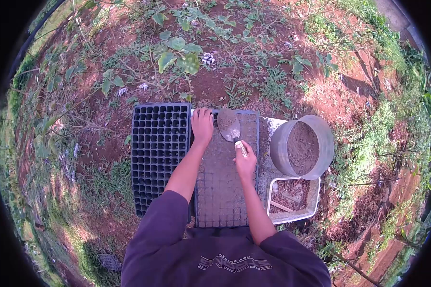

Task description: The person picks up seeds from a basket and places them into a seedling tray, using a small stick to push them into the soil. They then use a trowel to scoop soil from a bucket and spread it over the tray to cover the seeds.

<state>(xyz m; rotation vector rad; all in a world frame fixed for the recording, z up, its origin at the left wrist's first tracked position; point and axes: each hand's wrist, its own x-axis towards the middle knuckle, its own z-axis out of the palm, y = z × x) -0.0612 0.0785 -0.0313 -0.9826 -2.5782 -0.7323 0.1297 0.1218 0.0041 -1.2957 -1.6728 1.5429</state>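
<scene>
My right hand (pixel 245 161) grips the handle of a small metal trowel (pixel 229 126), whose blade carries soil over the far end of a soil-filled seedling tray (pixel 220 191). My left hand (pixel 202 125) rests flat on the far left corner of that same tray, fingers together. An empty black seedling tray (pixel 159 148) lies directly to its left, its cells bare.
A round sieve (pixel 302 147) holding fine soil sits right of the filled tray, above a rectangular tub (pixel 293 198) of coarse soil and sticks. Red earth, grass and leafy weeds surround the trays.
</scene>
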